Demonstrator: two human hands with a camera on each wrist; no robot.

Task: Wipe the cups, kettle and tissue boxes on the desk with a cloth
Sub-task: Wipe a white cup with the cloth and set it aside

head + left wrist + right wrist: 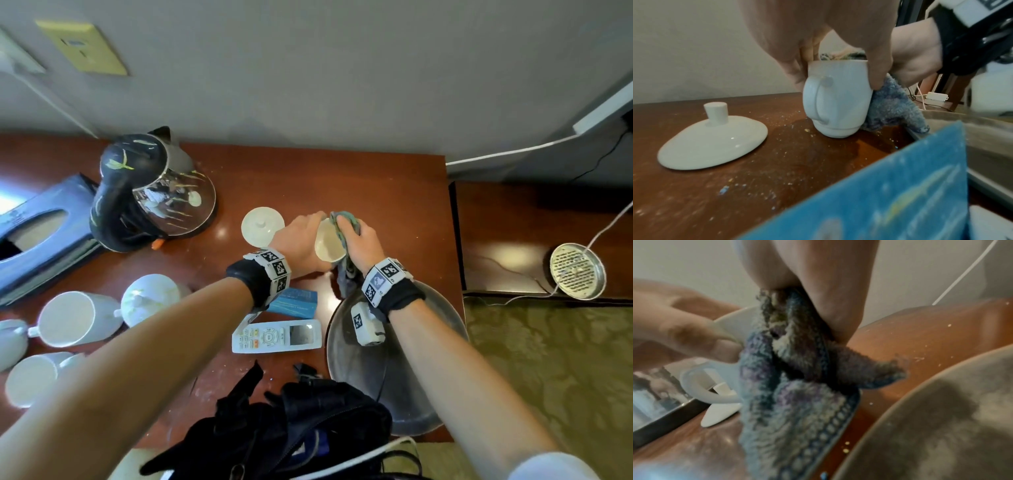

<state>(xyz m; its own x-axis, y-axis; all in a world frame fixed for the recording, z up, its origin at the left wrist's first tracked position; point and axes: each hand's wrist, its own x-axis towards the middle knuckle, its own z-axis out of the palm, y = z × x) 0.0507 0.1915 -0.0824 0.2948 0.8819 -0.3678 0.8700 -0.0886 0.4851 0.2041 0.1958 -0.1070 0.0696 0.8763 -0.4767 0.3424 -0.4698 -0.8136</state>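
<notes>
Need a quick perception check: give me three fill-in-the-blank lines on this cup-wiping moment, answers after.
1. The left hand grips a white ____ by its rim.
2. The right hand holds the ____ against that rim.
3. The white lid lies on the desk with its knob pointing ____.

Missing words: cup; cloth; up

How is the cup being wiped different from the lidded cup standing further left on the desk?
The cup in hand is open, its lid lying beside it on the desk; the lidded cup is covered. The left hand grips and tilts the first while the right hand presses a cloth over its rim; the lidded cup stands untouched. Both are white with a handle.
</notes>
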